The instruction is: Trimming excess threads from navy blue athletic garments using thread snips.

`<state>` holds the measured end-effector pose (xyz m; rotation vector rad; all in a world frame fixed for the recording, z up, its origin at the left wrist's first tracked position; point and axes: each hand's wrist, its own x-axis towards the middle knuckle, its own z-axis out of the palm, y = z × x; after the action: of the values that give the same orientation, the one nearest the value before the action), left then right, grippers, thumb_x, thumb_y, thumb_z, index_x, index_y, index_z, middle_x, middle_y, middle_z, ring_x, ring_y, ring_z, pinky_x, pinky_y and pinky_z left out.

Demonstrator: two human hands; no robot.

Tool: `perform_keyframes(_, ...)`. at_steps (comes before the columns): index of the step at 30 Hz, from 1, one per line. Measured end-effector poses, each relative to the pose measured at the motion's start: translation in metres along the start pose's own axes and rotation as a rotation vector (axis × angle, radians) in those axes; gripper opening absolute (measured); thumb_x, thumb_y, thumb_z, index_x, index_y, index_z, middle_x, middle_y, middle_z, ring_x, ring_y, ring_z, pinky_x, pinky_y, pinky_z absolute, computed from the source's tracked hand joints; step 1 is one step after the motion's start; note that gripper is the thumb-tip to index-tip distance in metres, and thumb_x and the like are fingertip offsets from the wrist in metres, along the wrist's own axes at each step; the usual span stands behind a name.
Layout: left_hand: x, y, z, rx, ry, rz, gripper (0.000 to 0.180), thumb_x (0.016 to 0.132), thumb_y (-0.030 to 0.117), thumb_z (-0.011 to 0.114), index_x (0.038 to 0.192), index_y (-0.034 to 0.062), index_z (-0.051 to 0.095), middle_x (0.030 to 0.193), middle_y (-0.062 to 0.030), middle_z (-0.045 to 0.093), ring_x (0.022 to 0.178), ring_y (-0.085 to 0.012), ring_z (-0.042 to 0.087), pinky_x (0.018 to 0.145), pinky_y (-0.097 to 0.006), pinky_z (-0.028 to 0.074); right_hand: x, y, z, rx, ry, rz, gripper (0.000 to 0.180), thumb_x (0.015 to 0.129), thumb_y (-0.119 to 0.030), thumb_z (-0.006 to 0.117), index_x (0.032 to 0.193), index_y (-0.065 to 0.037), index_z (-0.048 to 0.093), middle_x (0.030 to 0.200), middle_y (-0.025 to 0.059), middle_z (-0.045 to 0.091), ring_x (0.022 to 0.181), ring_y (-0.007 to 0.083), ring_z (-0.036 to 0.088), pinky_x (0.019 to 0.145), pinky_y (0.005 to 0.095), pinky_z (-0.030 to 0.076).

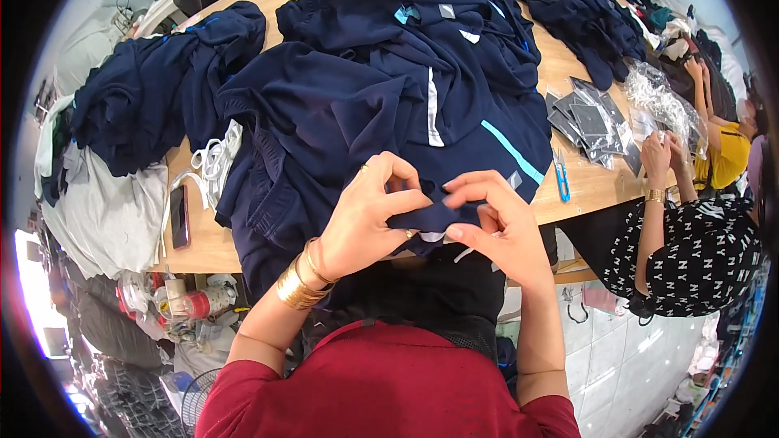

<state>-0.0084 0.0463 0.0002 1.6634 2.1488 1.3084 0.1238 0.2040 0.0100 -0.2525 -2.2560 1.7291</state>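
Note:
A navy garment [324, 113] with a gathered elastic edge and white and light-blue stripes lies heaped in front of me. At the near table edge my left hand [375, 209] is closed, thumb and fingers pinching a fold of its cloth. My right hand [503, 223] is just right of that fold, its thumb and bent forefinger apart and its other fingers curled. A small white bit shows under the fold between the hands. Below the right thumb hangs a short white cord end [464, 255]. What the curled right fingers may touch is hidden.
On the wooden table [588, 195] are blue-handled thread snips [561, 177], dark tags [588, 118] and clear plastic bags [661, 101] at right. White cords [213, 164], a phone [179, 217] and another navy heap [154, 89] lie left. A person in patterned black [698, 255] works at right.

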Motion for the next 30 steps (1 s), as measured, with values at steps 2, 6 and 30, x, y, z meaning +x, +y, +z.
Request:
perform_keyframes(2,-0.001,0.004,-0.007,-0.126,-0.030,-0.073,0.030,0.060,-0.006,0.068,0.088,0.0021,0.061,0.086,-0.0059,0.053,0.078,-0.0212,0.055,0.069,-0.026,0.044,0.004,0.002,0.000,0.038,-0.048,-0.007,0.019,0.073,-0.007,0.071,0.088,-0.005,0.059,0.100,0.0034,0.058,0.053,0.0005,0.031,0.048,0.0160,0.027)
perform_keyframes(6,-0.005,0.000,-0.018,-0.440,-0.114,-0.179,0.026,0.064,-0.006,0.069,0.087,0.0013,0.060,0.085,-0.0035,0.053,0.079,-0.0153,0.053,0.073,-0.024,0.042,0.006,0.011,0.010,0.337,-0.145,0.091,0.021,0.075,-0.006,0.070,0.087,-0.003,0.053,0.092,0.0031,0.057,0.059,0.0002,0.040,0.051,0.0150,0.032)
perform_keyframes(30,-0.027,-0.012,-0.010,-0.129,0.463,0.187,0.028,0.050,-0.020,0.054,0.066,0.0037,0.054,0.092,-0.0085,0.058,0.069,-0.0158,0.057,0.058,-0.023,0.046,-0.002,0.016,0.031,-0.428,0.391,-0.716,0.025,0.056,0.009,0.062,0.077,-0.004,0.058,0.073,0.0102,0.058,0.050,0.0195,0.053,0.044,0.0233,0.040)
